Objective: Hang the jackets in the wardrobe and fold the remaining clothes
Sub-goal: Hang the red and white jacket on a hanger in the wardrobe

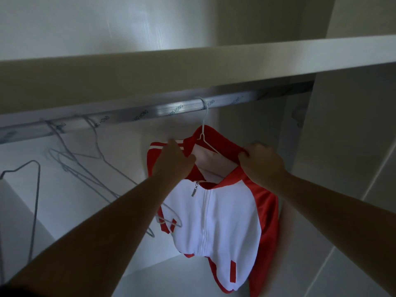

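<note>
Under the wardrobe's (342,136) broad shelf (192,67), a silver rail (137,116) runs from the left frame edge to the right side panel, where its end sinks into shadow. Printed lettering along it is only partly readable.

A red and white zip jacket (225,221) hangs from the rail on a white hanger (204,116), right of the middle. Its body tilts, with the hem swung toward the lower right, where the red sleeve is cut off by the bottom frame edge. Between the jacket and the right panel lies a narrow band of room; on the left, its hook stands well apart from the nearest grey wire hangers (90,168).

Both bare forearms reach in from below. The left hand (173,161) grips the red shoulder on the left, thumb toward the collar; its fingertips are mostly hidden behind its own back. The right hand (261,161) pinches the red collar edge on the right, fingers curled around the cloth.

Those wire hangers overlap in a tangle, so their number is hard to tell, and the leftmost is clipped by the frame. A small metal zip pull (194,190) dangles below the collar.
</note>
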Available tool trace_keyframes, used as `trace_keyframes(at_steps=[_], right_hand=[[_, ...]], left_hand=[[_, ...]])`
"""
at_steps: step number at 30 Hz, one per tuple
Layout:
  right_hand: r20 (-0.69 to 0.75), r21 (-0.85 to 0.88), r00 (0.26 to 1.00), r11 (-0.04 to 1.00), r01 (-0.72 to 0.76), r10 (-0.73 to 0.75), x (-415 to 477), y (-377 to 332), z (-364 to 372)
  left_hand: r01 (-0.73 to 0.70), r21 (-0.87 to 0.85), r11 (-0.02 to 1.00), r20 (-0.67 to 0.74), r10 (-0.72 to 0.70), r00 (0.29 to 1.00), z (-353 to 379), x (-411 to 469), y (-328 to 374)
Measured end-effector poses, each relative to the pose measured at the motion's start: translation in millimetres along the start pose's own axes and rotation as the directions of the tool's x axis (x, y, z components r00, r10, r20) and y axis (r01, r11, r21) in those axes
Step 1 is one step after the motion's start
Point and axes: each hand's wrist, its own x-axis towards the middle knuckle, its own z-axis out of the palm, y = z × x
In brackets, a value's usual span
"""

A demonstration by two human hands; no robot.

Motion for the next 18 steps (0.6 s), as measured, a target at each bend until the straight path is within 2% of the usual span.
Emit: trace_keyframes(at_steps=[1, 2, 4, 5, 7, 9, 11, 14, 16, 18], right_hand=[[0.008, 0.000, 1.000, 1.000, 0.003, -0.003, 3, -2, -2], [0.046, -0.009, 0.999, 1.000, 0.005, -0.005, 6, -5, -4], [0.092, -0.009, 0.996, 1.000, -0.017, 0.018, 10, -9, -6], [0.062, 0.015, 0.997, 0.999, -0.041, 0.040, 14, -12, -8], [-0.088, 0.108, 0.994, 0.992, -0.061, 0.070, 24, -17, -15], [-0.198, 0.246, 0.979, 0.969, -0.006, 0.057, 33, -21, -19], [-0.159, 0.341, 0.984, 0.940, -0.024, 0.083, 39, -25, -15], [-0.019, 0.446, 0.991, 0.888, -0.111, 0.134, 38, -24, 7], [0.034, 0.463, 0.994, 0.880, -0.108, 0.104, 35, -22, 17], [0.084, 0.417, 0.995, 0.905, -0.079, 0.048, 35, -20, 20]], left_hand=[[0.101, -0.048, 0.994, 0.018, -0.100, 0.995, 2, 9, -3], [0.136, -0.009, 0.991, 0.043, -0.136, 0.990, 4, 16, -2], [0.081, 0.077, 0.994, 0.035, -0.084, 0.996, 11, 29, 0], [0.066, 0.061, 0.996, -0.043, -0.063, 0.997, 12, 34, 3], [0.083, -0.082, 0.993, -0.219, -0.099, 0.971, 3, 45, 7], [0.087, -0.249, 0.964, -0.303, -0.163, 0.939, -6, 57, 5], [0.127, -0.304, 0.944, -0.187, -0.190, 0.964, -10, 64, -3], [0.176, -0.277, 0.945, -0.032, -0.192, 0.981, -4, 68, -21], [0.112, -0.264, 0.958, -0.026, -0.123, 0.992, 3, 70, -28], [-0.036, -0.191, 0.981, -0.073, 0.023, 0.997, 5, 69, -32]])
